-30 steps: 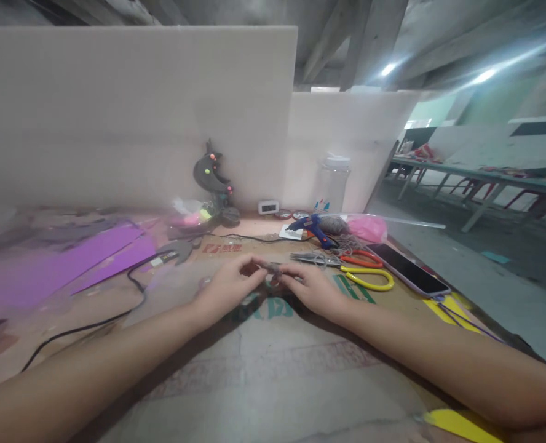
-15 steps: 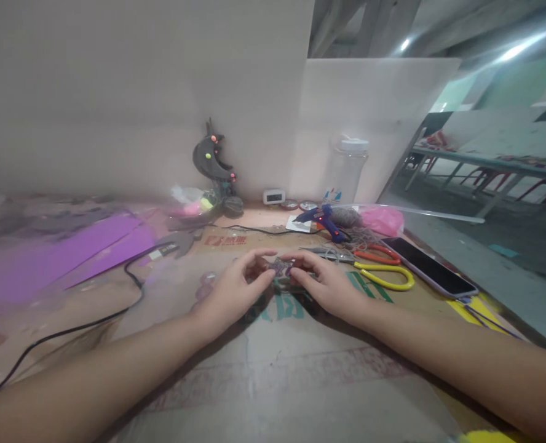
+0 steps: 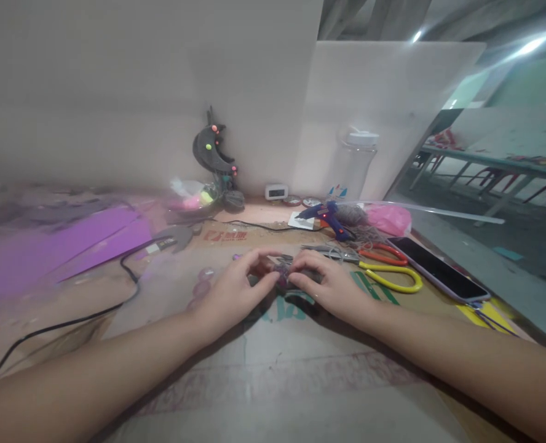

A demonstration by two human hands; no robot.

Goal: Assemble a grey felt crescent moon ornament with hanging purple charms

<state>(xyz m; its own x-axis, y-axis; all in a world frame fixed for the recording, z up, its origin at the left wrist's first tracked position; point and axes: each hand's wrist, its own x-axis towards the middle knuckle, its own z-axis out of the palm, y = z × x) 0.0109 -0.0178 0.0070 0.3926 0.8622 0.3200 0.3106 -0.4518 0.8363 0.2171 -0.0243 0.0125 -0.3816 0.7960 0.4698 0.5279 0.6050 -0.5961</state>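
Note:
Between the fingertips of both hands is a small grey-purple piece (image 3: 282, 274), mostly covered, its kind too small to make out. My left hand (image 3: 240, 283) pinches it from the left with thumb and fingers closed. From the right, my right hand (image 3: 326, 283) grips it in the same way. Both hands hover just over a cardboard sheet (image 3: 264, 381) with green and red print. Close to the right hand lie yellow-handled scissors (image 3: 395, 277) and an orange-handled tool (image 3: 383, 253).
A blue glue gun (image 3: 326, 218), grey yarn (image 3: 351, 215), a pink bag (image 3: 388, 218) and a phone (image 3: 439, 267) lie at right. Behind stand a clear bottle (image 3: 353, 163), a small clock (image 3: 276, 192) and a dark moon-shaped ornament (image 3: 208, 151). Purple sheets (image 3: 93, 240) and a black cable (image 3: 61, 323) lie left.
The view has shifted slightly. Both hands have drawn closer together around the small piece, which now looks darker and more purple and sits a little lower.

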